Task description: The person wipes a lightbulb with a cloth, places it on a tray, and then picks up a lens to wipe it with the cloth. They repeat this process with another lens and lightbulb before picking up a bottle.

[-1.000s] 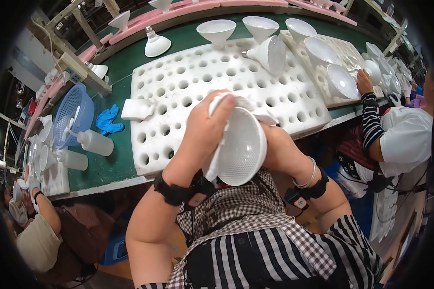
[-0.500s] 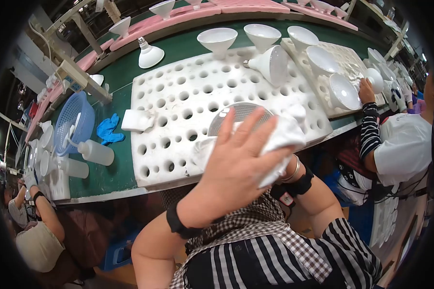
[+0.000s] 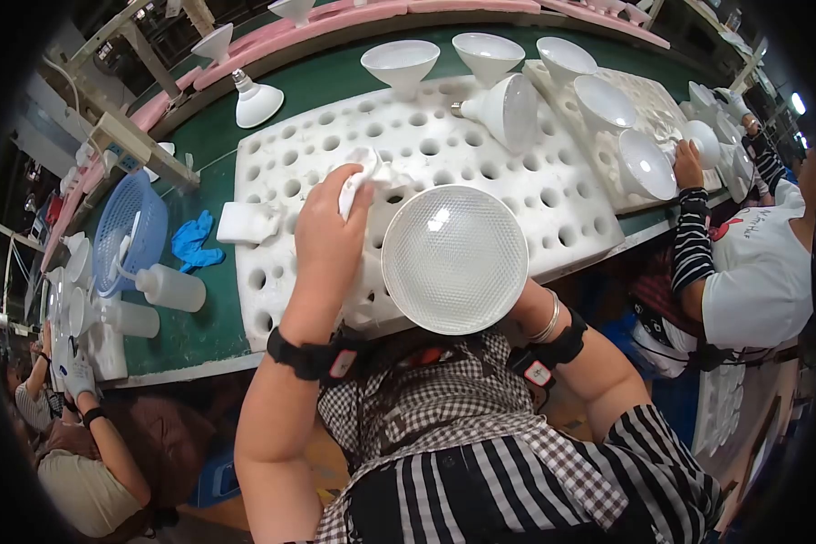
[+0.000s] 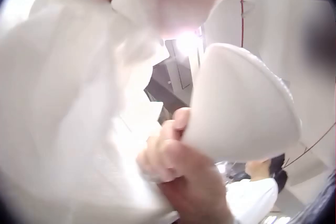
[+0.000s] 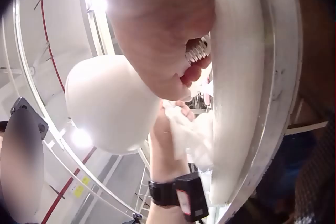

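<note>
In the head view a white reflector lamp [image 3: 455, 258] is held in front of the body, its dimpled round face turned up toward the head camera. My right hand [image 5: 163, 24] grips it by the narrow neck, with the metal screw base [image 5: 198, 50] showing between the fingers. The lamp hides much of that hand in the head view. To the left, my left hand [image 3: 329, 240] pinches a crumpled white cloth [image 3: 363, 177] over the foam board, apart from the lamp. The cloth [image 4: 63, 98] fills the left side of the left wrist view, blurred.
A white foam board [image 3: 335, 145] full of holes lies below the hands. Another lamp [image 3: 508, 113] lies tilted on it. Bottles [image 3: 174, 287], a blue glove [image 3: 193, 243] and a blue basket [image 3: 131, 227] stand left. At right, a person [image 3: 752, 263] handles lamps.
The lamp's face, wiped with the cloth half a second ago, has come up toward the camera. My left hand has moved off it to the left, taking the cloth along.
</note>
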